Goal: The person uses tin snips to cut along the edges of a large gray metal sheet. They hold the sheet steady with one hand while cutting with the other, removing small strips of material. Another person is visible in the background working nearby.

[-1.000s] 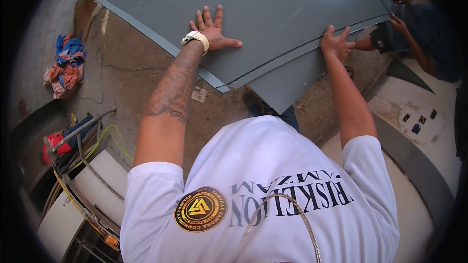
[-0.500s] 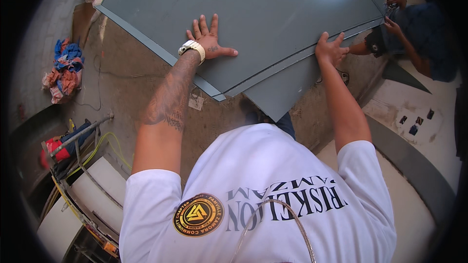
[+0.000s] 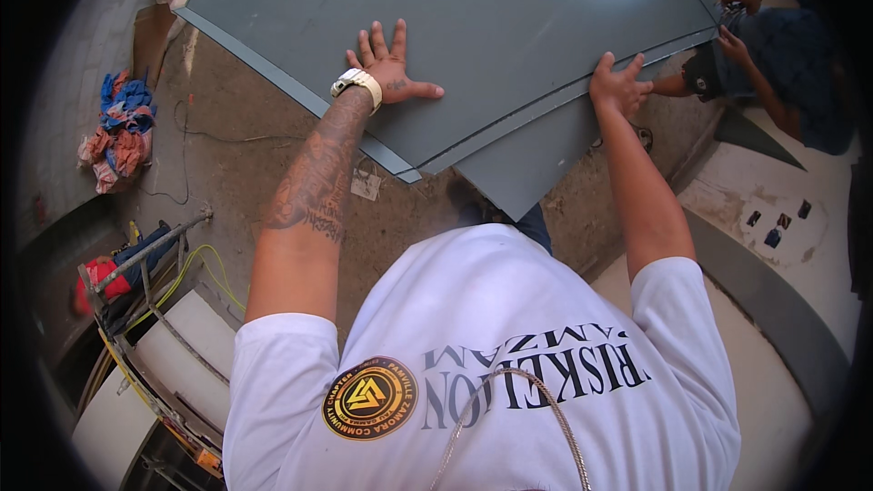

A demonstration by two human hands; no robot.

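A large grey-green sheet metal panel [image 3: 509, 36] with folded edge strips fills the upper middle. My left hand [image 3: 389, 73] lies flat on it near its left edge, fingers spread, a pale watch [image 3: 357, 87] on the wrist. At the panel's front right edge rests my right hand [image 3: 620, 89], its fingers stretched out over the rim and its thumb apart. Below that edge a second grey flap or sheet [image 3: 523, 173] juts toward me, ending in a pointed corner. Whether it is joined to the panel, I cannot tell.
A co-worker [image 3: 782, 64] at the right has both hands at the panel's right corner, near a small object. Crumpled blue and orange bags [image 3: 125, 127] lie on the left. Metal scaffolding [image 3: 159, 255], a yellow-green cable [image 3: 186, 264] and a person in red [image 3: 114, 280] are lower left.
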